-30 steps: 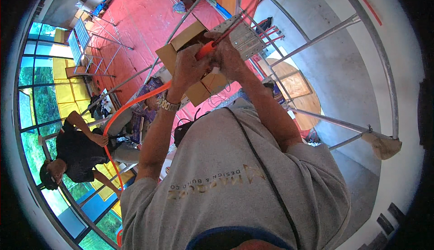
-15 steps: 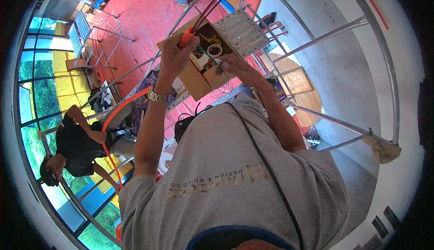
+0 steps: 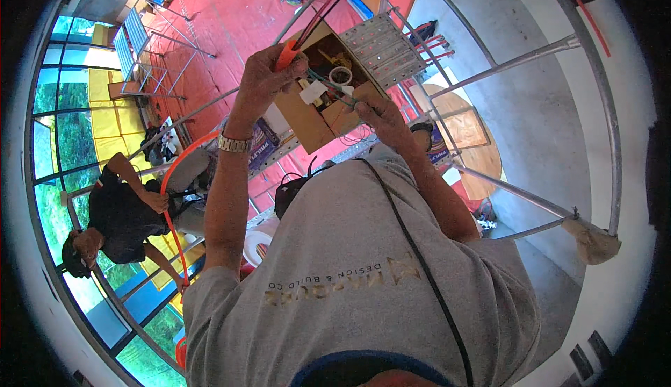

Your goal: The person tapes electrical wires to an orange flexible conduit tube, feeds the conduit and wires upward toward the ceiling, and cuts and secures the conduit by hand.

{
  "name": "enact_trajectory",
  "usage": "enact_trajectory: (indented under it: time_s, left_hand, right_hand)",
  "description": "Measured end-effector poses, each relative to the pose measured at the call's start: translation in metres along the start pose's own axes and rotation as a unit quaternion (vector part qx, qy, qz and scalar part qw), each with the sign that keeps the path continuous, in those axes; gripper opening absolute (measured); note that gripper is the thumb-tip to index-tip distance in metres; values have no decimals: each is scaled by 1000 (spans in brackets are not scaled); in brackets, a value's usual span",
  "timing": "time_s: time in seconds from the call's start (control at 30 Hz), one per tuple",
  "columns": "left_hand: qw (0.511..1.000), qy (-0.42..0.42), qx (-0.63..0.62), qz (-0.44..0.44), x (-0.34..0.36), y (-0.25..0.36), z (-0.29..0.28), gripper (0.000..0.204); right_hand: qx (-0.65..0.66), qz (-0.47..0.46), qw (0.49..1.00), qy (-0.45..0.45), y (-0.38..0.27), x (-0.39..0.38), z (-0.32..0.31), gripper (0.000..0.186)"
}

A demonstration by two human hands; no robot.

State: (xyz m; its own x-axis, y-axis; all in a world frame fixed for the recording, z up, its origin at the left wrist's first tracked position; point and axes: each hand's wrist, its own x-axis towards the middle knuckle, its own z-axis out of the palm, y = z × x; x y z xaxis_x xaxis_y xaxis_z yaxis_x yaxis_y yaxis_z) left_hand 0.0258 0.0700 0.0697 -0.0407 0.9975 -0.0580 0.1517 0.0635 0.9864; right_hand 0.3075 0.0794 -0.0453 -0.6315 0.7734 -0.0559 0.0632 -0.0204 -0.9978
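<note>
My left hand (image 3: 264, 83) is curled round an orange tube (image 3: 286, 55), my right hand (image 3: 383, 120) pinches thin green wire (image 3: 323, 79) over a cardboard box (image 3: 307, 125), and gold lettering (image 3: 342, 285) marks my shirt (image 3: 370, 226).

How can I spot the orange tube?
Start at the tall windows on the left, then find the person in black before them. From that person's hand, the orange tube curves up to the wearer's left hand. Its bright orange colour sets it apart from the grey poles nearby.
</note>
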Motion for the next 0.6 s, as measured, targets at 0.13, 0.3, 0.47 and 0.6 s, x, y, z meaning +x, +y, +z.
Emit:
enact_trajectory:
  time_s: [0.13,0.3,0.47,0.6]
  left_hand:
    - [1000,-9,20,4,-5,4,-5,27]
    - [999,-9,-22,28,-4,3,-9,32]
    - [998,12,3,61,-6,17,-6,38]
    - [992,-65,15,109,-7,10,-32,44]
  right_hand:
    - [57,8,997,42,2,-2,3,29]
    - [-23,-26,995,95,-11,-10,5,28]
    - [-101,-46,989,93,-15,-11,-22,27]
    - [-94,-59,988,104,-28,-22,-51,27]
